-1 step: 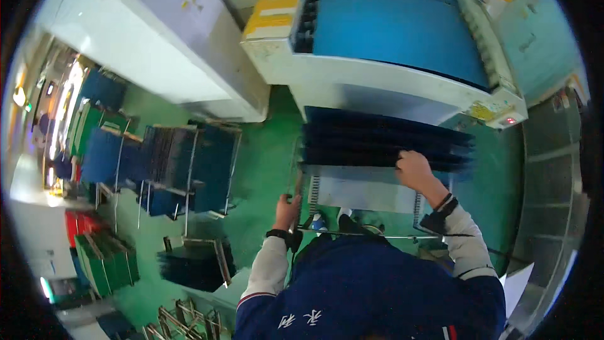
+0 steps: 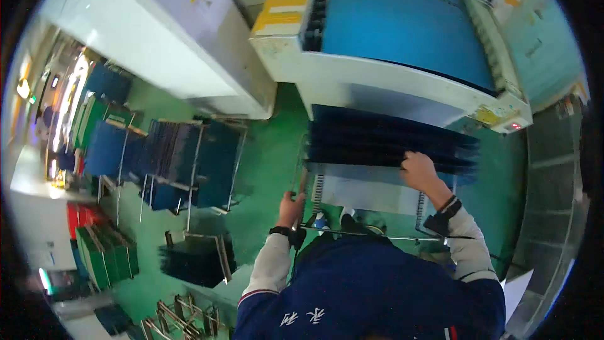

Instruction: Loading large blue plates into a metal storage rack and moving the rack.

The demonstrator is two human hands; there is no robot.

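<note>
A wire rack with coil-like slotted rails [image 2: 318,189] stands in front of me. Several dark blue panels [image 2: 377,138] stand in it in a row. My right hand [image 2: 420,171] is at the near edge of the nearest panel, right of its middle. Its fingers are closed on that edge, though the fingertips are partly hidden. My left hand [image 2: 290,209] is by the rack's left side bar [image 2: 302,184], with its fingers curled around the bar. A pale flat surface [image 2: 365,189] shows between the rails, nearer to me than the panels.
Beyond the rack is a white machine [image 2: 390,82] with a blue sheet [image 2: 402,19] on its rollers. A tall white cabinet [image 2: 182,31] stands at the far left. Racks of blue panels [image 2: 217,157] and green panels [image 2: 104,258] occupy the left floor. Metal shelving [image 2: 550,195] lines the right.
The scene sits slightly farther right in the view. Both hands keep their places at the rack.
</note>
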